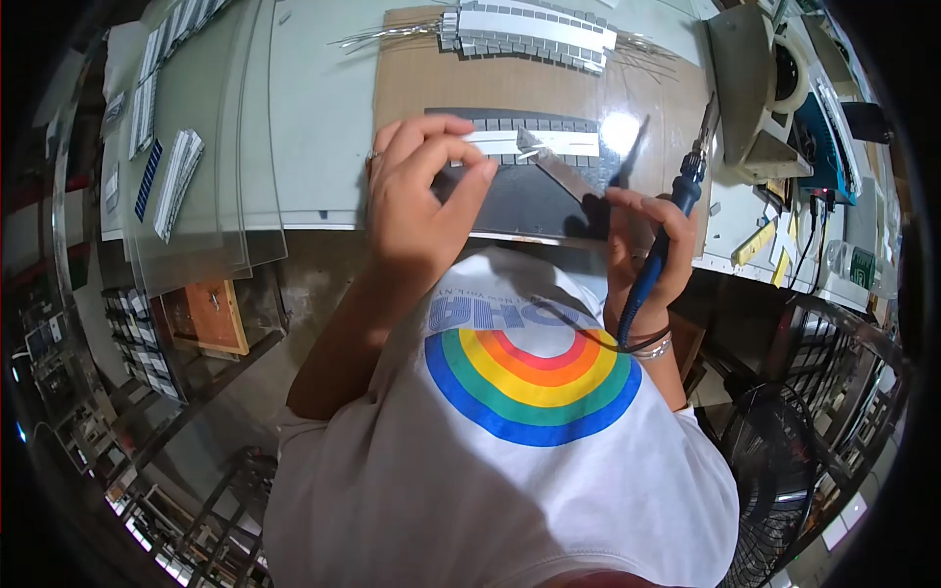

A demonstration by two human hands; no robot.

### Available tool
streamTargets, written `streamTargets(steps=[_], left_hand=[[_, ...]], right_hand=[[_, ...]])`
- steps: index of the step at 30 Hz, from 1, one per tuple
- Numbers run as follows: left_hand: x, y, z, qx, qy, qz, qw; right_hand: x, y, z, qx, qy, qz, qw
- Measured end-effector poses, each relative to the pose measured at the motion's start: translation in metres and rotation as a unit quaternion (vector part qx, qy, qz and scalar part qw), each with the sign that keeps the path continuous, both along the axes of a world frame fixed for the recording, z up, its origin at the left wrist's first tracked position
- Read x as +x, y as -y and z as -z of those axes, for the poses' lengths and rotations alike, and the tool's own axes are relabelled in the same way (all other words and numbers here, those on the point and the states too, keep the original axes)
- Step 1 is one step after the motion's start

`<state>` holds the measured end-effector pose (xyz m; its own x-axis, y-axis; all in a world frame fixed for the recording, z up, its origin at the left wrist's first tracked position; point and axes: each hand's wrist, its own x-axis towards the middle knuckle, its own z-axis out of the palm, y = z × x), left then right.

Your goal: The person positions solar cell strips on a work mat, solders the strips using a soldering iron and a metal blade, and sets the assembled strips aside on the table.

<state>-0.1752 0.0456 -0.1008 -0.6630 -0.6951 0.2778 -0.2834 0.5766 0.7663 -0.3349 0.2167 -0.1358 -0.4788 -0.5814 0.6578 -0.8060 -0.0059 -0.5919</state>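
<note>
A strip of small grey cells [551, 145] with a white band along it lies on a dark board [529, 201]. My left hand [423, 186] is over the strip's left end, its thumb and index fingertip drawn together; what is between them is too small to make out. In my right hand [655, 245] is a blue-handled soldering iron [642, 289], its metal tip pointing up and away from the strip. A flat metal tool [569, 176] with a dark handle runs from the right fingers to the strip, its far end touching or just above the white band.
Behind the strip, a bundle of cell strips [529, 29] with loose wires lies on cardboard [412, 78]. Glass sheets [221, 147] and more strips [179, 186] are at left. A tape dispenser [750, 93] and a yellow cutter [755, 243] are at right. A fan [774, 470] stands below.
</note>
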Motion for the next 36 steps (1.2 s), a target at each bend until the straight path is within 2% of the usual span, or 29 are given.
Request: streamTargets(steps=[5, 9, 13, 14, 19, 30, 33, 36], left_hand=[[-0.020, 0.003, 0.005, -0.053, 0.080, -0.015, 0.995], [-0.021, 0.004, 0.013, -0.087, 0.113, -0.030, 0.989], [-0.020, 0.004, 0.016, -0.089, 0.120, -0.041, 0.988], [-0.019, 0.005, 0.016, -0.092, 0.120, -0.043, 0.988], [-0.020, 0.007, 0.022, -0.086, 0.083, -0.055, 0.991], [-0.018, 0.011, 0.023, -0.117, 0.105, -0.049, 0.986], [-0.019, 0.008, 0.019, -0.178, 0.049, -0.102, 0.977], [-0.007, -0.004, 0.016, -0.295, 0.062, -0.043, 0.953]], right_hand=[[-0.001, 0.007, -0.011, 0.030, -0.058, -0.008, 0.998], [0.001, 0.018, -0.016, 0.035, -0.045, -0.055, 0.997], [0.003, 0.023, -0.014, 0.108, 0.000, -0.100, 0.989], [0.002, 0.025, -0.016, 0.114, -0.030, -0.105, 0.988], [0.004, 0.035, -0.012, 0.118, -0.031, -0.106, 0.987], [0.004, 0.039, -0.018, 0.175, -0.076, -0.129, 0.973], [0.004, 0.040, -0.018, 0.174, -0.089, -0.129, 0.972], [0.004, 0.039, -0.016, 0.175, -0.100, -0.126, 0.971]])
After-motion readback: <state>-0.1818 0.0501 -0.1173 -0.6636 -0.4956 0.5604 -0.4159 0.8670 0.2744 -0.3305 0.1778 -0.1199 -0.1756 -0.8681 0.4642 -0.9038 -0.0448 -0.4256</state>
